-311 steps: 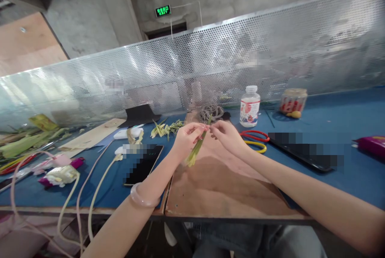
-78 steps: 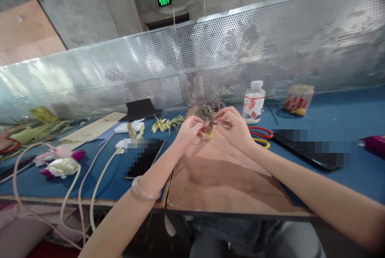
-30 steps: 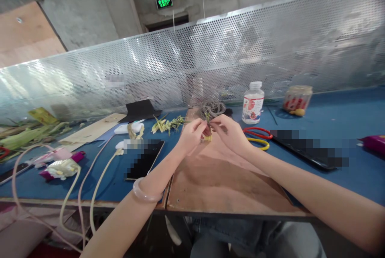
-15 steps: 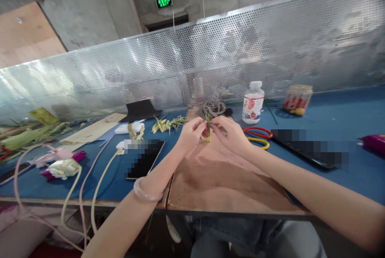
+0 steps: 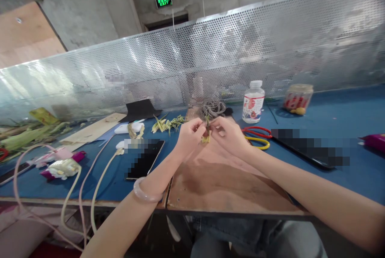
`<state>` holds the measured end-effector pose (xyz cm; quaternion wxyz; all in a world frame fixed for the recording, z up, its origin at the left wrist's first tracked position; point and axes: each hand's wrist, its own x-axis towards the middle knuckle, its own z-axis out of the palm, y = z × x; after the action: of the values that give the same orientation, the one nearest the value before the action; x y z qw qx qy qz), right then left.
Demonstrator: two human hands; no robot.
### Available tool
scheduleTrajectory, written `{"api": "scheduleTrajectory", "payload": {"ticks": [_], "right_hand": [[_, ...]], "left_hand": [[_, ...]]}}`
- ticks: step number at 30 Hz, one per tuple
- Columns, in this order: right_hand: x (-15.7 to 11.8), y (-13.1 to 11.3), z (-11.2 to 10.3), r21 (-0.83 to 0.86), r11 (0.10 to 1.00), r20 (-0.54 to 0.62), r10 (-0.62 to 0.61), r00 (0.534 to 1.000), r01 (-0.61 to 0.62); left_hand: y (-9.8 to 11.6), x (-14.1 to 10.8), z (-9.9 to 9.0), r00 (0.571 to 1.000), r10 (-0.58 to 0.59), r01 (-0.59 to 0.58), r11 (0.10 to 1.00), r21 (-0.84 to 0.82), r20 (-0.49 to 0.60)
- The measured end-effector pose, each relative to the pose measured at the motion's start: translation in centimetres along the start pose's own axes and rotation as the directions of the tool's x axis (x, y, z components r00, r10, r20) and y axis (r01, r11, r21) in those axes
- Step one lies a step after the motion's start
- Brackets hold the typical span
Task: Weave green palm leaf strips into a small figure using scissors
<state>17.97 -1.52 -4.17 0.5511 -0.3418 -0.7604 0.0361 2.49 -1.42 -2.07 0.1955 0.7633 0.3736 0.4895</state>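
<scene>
Both hands meet over the far part of a bare wooden board [image 5: 216,182]. Between their fingertips is a small green and yellow piece of plant leaf [image 5: 205,139], its lower end pale yellow. My left hand [image 5: 191,136] pinches it from the left, thumb against fingers. From the other side my right hand [image 5: 230,134] is closed at the same piece, thumb and index finger together. The fingers hide most of the piece. Just beyond the hands lies a grey bundle of cord [image 5: 213,108]. A small braided leaf strip [image 5: 170,124] rests left of them.
Right of the hands stand a labelled plastic bottle [image 5: 253,102], red-and-yellow-handled scissors [image 5: 258,142], a dark phone [image 5: 300,150] and a jar [image 5: 298,98]. On the left are another phone [image 5: 147,160], white cables [image 5: 100,182] and long green leaves [image 5: 30,136]. A perforated metal screen [image 5: 168,65] closes the back.
My right hand's fingers have curled in slightly closer around the leaf piece. The left hand has barely shifted, and the table things stay put.
</scene>
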Motion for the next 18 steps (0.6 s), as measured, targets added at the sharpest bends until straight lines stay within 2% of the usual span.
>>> {"api": "scheduleTrajectory", "payload": {"ticks": [12, 18], "right_hand": [[0.0, -0.9, 0.1, -0.13, 0.99, -0.087, 0.037, 0.996, -0.048], [0.0, -1.0, 0.2, -0.194, 0.981, -0.132, 0.008, 0.991, -0.033]], "left_hand": [[0.7, -0.4, 0.4, 0.997, 0.059, -0.056, 0.997, 0.051, -0.042], [1.2, -0.7, 0.8, 0.995, 0.086, -0.082, 0.993, 0.091, -0.047]]}}
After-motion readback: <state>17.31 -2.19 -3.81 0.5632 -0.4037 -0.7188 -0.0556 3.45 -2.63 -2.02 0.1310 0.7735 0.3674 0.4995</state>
